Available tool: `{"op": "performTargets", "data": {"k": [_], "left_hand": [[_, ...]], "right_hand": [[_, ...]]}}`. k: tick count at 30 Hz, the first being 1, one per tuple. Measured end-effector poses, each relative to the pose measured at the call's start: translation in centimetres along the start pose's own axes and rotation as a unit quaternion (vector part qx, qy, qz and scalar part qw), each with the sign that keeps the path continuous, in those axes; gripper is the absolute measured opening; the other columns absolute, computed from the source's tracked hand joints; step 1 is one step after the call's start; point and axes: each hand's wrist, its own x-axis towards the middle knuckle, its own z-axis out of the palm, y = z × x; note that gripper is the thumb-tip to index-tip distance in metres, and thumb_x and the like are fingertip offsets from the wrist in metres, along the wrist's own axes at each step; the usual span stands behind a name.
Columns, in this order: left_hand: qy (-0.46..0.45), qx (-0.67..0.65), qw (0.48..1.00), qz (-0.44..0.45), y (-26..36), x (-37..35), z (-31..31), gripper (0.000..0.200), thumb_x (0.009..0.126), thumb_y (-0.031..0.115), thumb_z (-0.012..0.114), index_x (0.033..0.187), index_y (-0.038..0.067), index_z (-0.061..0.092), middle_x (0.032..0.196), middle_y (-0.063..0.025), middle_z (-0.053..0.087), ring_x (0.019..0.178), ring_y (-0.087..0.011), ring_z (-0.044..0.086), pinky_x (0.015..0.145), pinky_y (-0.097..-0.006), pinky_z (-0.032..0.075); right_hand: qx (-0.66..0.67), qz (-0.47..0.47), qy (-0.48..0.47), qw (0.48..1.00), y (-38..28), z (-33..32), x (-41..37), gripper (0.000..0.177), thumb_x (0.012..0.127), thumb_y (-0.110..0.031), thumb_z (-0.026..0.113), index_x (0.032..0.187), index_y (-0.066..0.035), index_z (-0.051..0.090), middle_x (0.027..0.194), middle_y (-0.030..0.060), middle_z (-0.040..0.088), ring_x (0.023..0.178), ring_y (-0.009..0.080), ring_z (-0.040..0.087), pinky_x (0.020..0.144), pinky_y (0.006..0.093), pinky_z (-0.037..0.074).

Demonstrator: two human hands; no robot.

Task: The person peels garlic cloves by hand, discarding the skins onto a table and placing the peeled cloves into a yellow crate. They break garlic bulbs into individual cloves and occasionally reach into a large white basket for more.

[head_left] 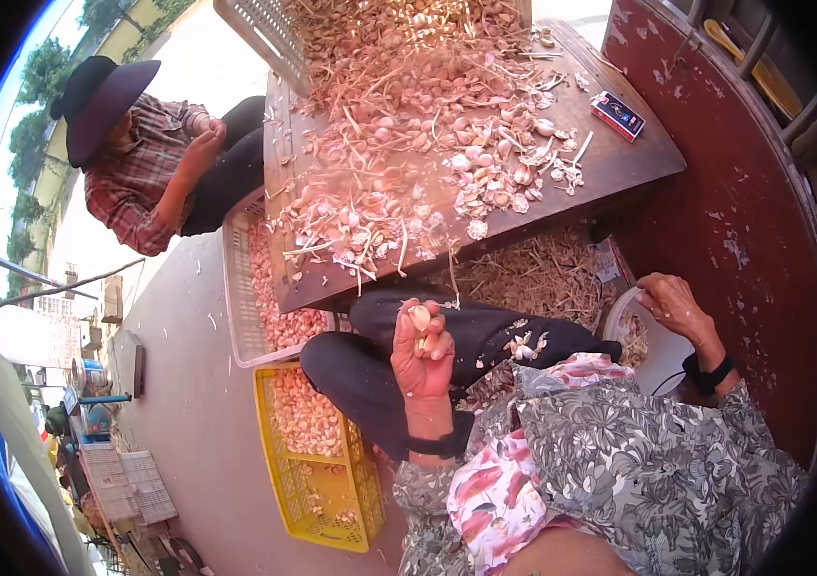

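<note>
My left hand (423,360) is raised above my dark trousers, its fingers curled around peeled garlic cloves (419,318). One clove shows near the fingertips and another lies lower, against the palm. Off to the right, my right hand (679,305) is at the rim of a white bucket (663,350) with garlic waste inside. Its fingers are bent together and point toward the bucket; anything between them is hidden. Garlic bulbs and cloves (495,173) are heaped on the wooden table (619,168) before me. Bits of garlic skin (523,346) lie on my lap.
A yellow crate (279,499) and a pale crate (240,288) hold cloves left of my legs. A co-worker (154,163) sits beyond the table's left side. A small box (617,116) lies on the tabletop. A red metal panel (715,221) stands at right.
</note>
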Motion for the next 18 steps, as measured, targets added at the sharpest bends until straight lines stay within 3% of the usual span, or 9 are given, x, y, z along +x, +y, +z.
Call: {"op": "performTargets", "data": {"k": [1, 2, 7, 9, 10, 12, 18], "left_hand": [[0.004, 0.021, 1.000, 0.009, 0.0, -0.2, 0.2, 0.022, 0.092, 0.016, 0.047, 0.107, 0.001, 0.051, 0.098, -0.0152, 0.050, 0.077, -0.0151, 0.050, 0.046, -0.0209, 0.042], [-0.004, 0.030, 0.999, 0.016, 0.1, -0.5, 0.1, 0.023, 0.091, 0.015, 0.049, 0.109, 0.000, 0.051, 0.100, -0.0164, 0.051, 0.077, -0.0160, 0.050, 0.046, -0.0210, 0.042], [-0.002, 0.100, 0.993, 0.066, 0.5, -2.2, 0.9, 0.025, 0.089, 0.012, 0.052, 0.110, -0.001, 0.051, 0.102, -0.0184, 0.053, 0.077, -0.0178, 0.052, 0.046, -0.0208, 0.043], [0.027, 0.178, 0.980, 0.080, 0.7, -2.8, 1.5, 0.021, 0.086, 0.009, 0.057, 0.104, -0.001, 0.055, 0.094, -0.0206, 0.059, 0.071, -0.0195, 0.058, 0.042, -0.0201, 0.043], [0.063, 0.214, 0.970, 0.094, 0.6, -3.1, 2.2, 0.019, 0.085, 0.010, 0.059, 0.100, 0.000, 0.056, 0.086, -0.0178, 0.062, 0.064, -0.0171, 0.058, 0.040, -0.0186, 0.041], [0.058, 0.235, 0.965, 0.098, 1.0, -3.6, 1.8, 0.018, 0.084, 0.010, 0.059, 0.099, -0.001, 0.056, 0.084, -0.0163, 0.062, 0.064, -0.0155, 0.058, 0.040, -0.0179, 0.040], [0.111, 0.339, 0.925, 0.131, 1.4, -5.1, 2.1, 0.020, 0.083, 0.010, 0.061, 0.098, -0.001, 0.056, 0.077, -0.0101, 0.061, 0.056, -0.0095, 0.054, 0.040, -0.0156, 0.035]], "right_hand": [[0.031, -0.075, 0.092, 0.992, -2.1, -0.4, 1.5, 0.019, 0.080, -0.018, 0.060, 0.087, 0.000, 0.060, 0.080, 0.0165, 0.060, 0.075, 0.0334, 0.060, 0.065, 0.0410, 0.046], [0.070, -0.131, 0.104, 0.983, -4.2, -0.7, 2.9, 0.017, 0.080, -0.014, 0.060, 0.089, 0.000, 0.059, 0.082, 0.0160, 0.060, 0.074, 0.0328, 0.059, 0.064, 0.0401, 0.046], [0.210, -0.316, 0.106, 0.919, -15.4, -2.0, 7.3, 0.019, 0.078, -0.007, 0.062, 0.094, 0.000, 0.057, 0.079, 0.0122, 0.056, 0.068, 0.0293, 0.057, 0.058, 0.0352, 0.046], [0.222, -0.395, 0.108, 0.885, -19.1, -1.3, 8.5, 0.019, 0.077, -0.006, 0.063, 0.094, -0.001, 0.056, 0.077, 0.0109, 0.053, 0.067, 0.0286, 0.057, 0.056, 0.0358, 0.046], [0.224, -0.398, 0.105, 0.883, -20.7, -0.8, 8.8, 0.019, 0.077, -0.006, 0.063, 0.094, -0.001, 0.056, 0.077, 0.0109, 0.053, 0.067, 0.0286, 0.057, 0.056, 0.0358, 0.046], [0.214, -0.456, 0.077, 0.860, -23.2, 0.2, 9.4, 0.017, 0.074, -0.005, 0.061, 0.090, -0.002, 0.055, 0.076, 0.0107, 0.052, 0.067, 0.0292, 0.057, 0.055, 0.0371, 0.046], [0.122, -0.494, 0.009, 0.861, -25.4, 2.7, 10.4, 0.012, 0.070, -0.008, 0.059, 0.079, -0.003, 0.052, 0.074, 0.0114, 0.053, 0.065, 0.0304, 0.057, 0.052, 0.0392, 0.045]]}}
